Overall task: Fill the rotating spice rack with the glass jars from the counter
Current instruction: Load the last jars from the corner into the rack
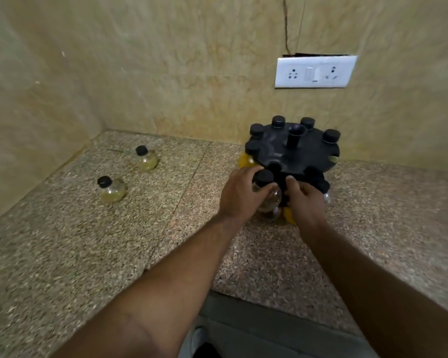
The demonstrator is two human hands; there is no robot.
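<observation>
left hand (243, 196) grips a jar (268, 193) beside the right hand (307, 202), curled on the rack (292, 151); seating it seems next

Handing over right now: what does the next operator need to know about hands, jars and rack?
Left hand grips a black-capped jar at the front of the spice rack, not yet seated.
Right hand is against the rack's front; its grip is unclear.
Done: several seated jars fill the top tier's back.
Left: seat this jar, then load the near jar and far jar from the counter.
</observation>
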